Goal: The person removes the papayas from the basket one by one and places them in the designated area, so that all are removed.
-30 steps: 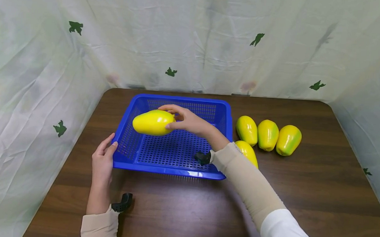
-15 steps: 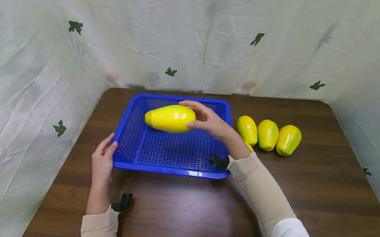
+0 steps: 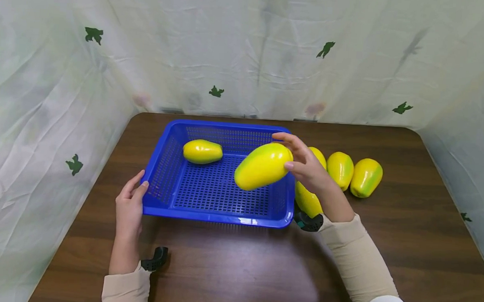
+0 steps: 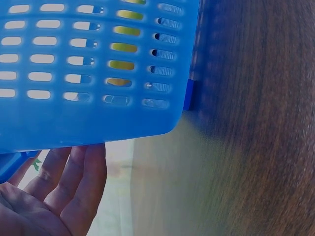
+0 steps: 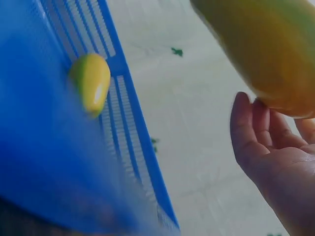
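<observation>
A blue plastic basket (image 3: pixel 219 217) with slotted walls stands on the table in the head view. My left hand (image 3: pixel 130 209) grips its left rim, thumb on top and fingers outside; the left wrist view shows the fingers (image 4: pixel 91 182) against the basket's wall. My right hand (image 3: pixel 312 170) holds a glossy yellow-green papaya (image 3: pixel 263 166) by its right end, tilted above the right side of the basket. Another papaya (image 3: pixel 202 151) lies inside, near the back left; it also shows in the right wrist view.
Several more papayas rest right of the basket: one (image 3: pixel 340 171) in the middle, one (image 3: pixel 366 177) farthest right, one (image 3: pixel 309 202) close to the basket and partly hidden by my right hand. A pale curtain (image 3: pixel 246 56) hangs behind the brown wooden table (image 3: pixel 229 267).
My right hand has moved right with the papaya, from over the basket's left part to its right side. The papaya lying inside has come into view. My left hand stays on the rim.
</observation>
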The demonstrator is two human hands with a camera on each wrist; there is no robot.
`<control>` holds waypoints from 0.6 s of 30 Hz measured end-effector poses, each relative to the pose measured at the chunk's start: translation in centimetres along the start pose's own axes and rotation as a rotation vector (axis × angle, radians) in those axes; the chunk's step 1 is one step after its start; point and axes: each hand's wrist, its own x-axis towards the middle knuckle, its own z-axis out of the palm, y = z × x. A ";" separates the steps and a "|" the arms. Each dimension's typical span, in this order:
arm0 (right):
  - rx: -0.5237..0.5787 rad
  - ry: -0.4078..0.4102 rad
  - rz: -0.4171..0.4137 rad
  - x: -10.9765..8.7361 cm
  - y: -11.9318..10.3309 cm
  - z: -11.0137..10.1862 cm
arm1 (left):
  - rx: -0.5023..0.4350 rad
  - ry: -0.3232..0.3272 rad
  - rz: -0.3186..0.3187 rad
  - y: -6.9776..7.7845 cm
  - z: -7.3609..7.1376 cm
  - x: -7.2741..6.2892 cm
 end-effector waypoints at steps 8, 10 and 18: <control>-0.021 0.132 0.008 -4.6 -1.7 -2.1 | -0.014 0.003 -0.014 -0.1 0.0 0.1; -0.019 0.159 0.005 -5.9 -2.0 -2.8 | -0.008 0.000 -0.014 -0.1 0.0 0.1; -0.053 0.324 0.050 -11.3 -3.1 -5.1 | -0.010 -0.008 -0.022 0.0 0.1 0.1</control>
